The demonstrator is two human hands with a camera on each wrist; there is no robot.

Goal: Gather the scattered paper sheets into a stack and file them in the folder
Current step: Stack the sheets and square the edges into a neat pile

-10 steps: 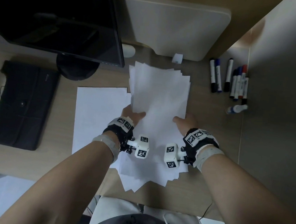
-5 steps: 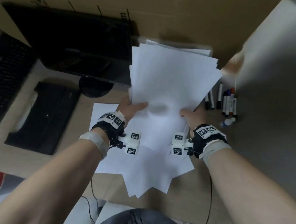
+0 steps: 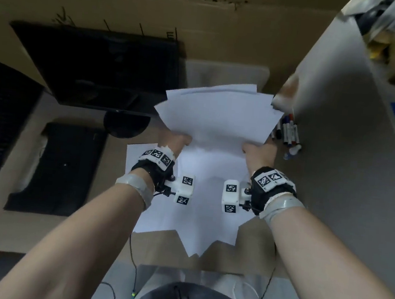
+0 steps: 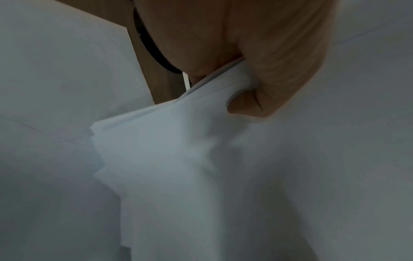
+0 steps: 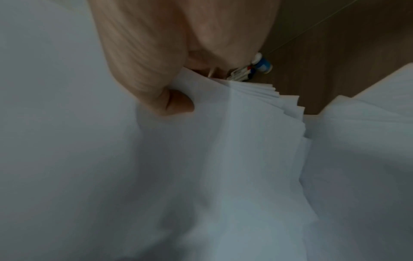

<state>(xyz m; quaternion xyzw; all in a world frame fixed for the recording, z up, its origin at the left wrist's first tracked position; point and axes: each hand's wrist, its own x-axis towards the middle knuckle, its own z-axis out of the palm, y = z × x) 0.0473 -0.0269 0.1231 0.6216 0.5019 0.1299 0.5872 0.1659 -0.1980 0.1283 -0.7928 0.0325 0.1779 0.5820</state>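
Sheets (image 3: 214, 129) pinched by left hand (image 3: 173, 142) and right hand (image 3: 262, 153), long axis running away from the person.

Both bare forearms are extended forward from the bottom of the head view, each wrist wrapped in a black strap with white marker blocks and a grey band. The left hand (image 3: 171, 143) is held at the left edge of the paper sheets (image 3: 218, 124), with the thumb (image 4: 274, 74) pressed on top and the fingers curled beneath. The right hand (image 3: 262, 153) is placed at the opposite edge at about the same height, its thumb (image 5: 154, 74) likewise laid over the sheets in a pinching grip.
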